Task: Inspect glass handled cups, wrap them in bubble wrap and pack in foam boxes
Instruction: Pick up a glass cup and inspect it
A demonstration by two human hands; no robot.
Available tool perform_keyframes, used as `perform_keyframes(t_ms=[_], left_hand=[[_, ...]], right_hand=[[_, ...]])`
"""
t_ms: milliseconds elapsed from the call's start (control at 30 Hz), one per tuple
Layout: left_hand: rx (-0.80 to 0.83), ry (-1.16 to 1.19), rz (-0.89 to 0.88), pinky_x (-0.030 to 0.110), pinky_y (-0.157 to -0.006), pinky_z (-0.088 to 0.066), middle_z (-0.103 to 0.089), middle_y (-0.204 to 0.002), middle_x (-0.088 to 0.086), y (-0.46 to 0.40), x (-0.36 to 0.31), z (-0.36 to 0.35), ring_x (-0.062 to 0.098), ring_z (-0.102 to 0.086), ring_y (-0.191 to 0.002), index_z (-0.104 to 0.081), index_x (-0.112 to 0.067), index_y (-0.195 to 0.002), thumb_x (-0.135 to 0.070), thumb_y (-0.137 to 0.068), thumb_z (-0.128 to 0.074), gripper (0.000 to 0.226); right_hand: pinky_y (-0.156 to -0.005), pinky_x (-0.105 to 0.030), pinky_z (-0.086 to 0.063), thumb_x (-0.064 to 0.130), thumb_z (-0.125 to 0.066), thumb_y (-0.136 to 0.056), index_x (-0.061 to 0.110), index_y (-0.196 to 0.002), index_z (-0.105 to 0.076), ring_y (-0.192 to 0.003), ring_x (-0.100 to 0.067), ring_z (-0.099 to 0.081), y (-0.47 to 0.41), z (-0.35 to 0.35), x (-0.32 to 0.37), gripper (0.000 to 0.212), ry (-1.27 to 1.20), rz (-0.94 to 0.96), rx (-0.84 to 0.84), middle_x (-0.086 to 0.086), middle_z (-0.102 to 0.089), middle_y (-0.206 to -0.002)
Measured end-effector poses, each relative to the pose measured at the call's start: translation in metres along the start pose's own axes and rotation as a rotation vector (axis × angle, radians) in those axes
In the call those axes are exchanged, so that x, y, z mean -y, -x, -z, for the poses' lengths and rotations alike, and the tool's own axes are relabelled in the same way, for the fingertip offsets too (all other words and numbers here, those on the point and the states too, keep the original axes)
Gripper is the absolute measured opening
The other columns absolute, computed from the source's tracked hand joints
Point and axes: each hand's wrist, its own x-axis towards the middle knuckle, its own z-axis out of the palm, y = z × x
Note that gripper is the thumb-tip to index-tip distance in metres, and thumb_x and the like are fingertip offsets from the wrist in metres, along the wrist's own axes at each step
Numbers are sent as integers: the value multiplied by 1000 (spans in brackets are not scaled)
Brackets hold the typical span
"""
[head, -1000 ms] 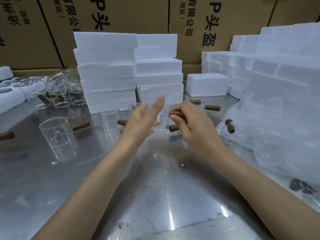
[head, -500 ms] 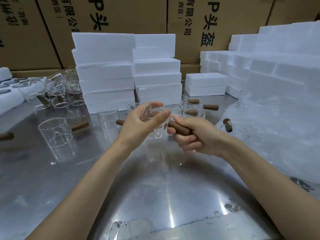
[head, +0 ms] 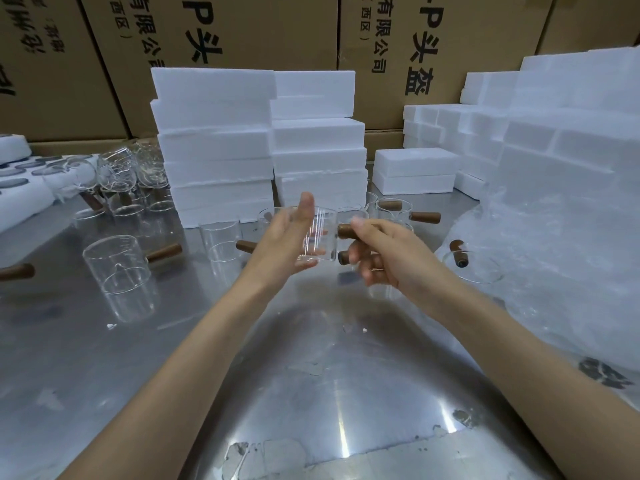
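Observation:
I hold a clear glass cup (head: 320, 237) with a brown wooden handle (head: 348, 231) above the metal table (head: 311, 375). My right hand (head: 384, 252) grips the handle with curled fingers. My left hand (head: 287, 237) lies flat against the cup's left side, fingers straight. Several more handled glass cups stand on the table behind and to the left, one large one (head: 119, 275) at the left. A sheet of bubble wrap (head: 561, 271) lies at the right, with a cup (head: 472, 266) at its edge. White foam boxes (head: 214, 147) are stacked behind.
Cardboard cartons (head: 242, 39) wall off the back. More foam boxes (head: 554, 133) pile up at the right rear, and a low pair (head: 415, 171) sits mid-back. A cluster of tipped glass cups (head: 121, 174) lies far left beside a foam tray (head: 20, 188).
The left hand has opened from curling around the cup to lying flat beside it. The right hand has turned the cup by its handle and lifted it slightly.

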Motion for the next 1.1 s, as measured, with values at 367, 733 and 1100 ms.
perform_keyframes(t_ms=[367,733,1100], left_hand=[[141,-267,-252,4,-90,-41,-37,-127,-38,8,8,11,-21,-46,-109,-25,-47,-142,-39,-65,-85,98],[-235,-464,-590,10,-97,-40,-58,-120,-10,13,-3,3,-2,-53,-110,-49,-29,-131,-48,-67,-80,74],[-252,-608,-763,18,-105,-33,-45,-128,-7,14,-5,2,-1,-41,-119,-29,-24,-142,-40,-71,-82,90]], right_hand=[[-47,-15,-46,30,-48,-97,14,-89,-59,-47,-6,-55,1,4,4,21,-225,-4,-77,2,-67,-64],[-77,-26,-56,54,-58,-77,28,-114,-51,-92,-10,-68,0,6,2,45,-272,-36,-29,4,-68,-105],[-95,-35,-51,37,-63,-75,8,-127,-49,-107,-24,-65,4,0,0,61,-382,35,29,-8,-65,-121]])
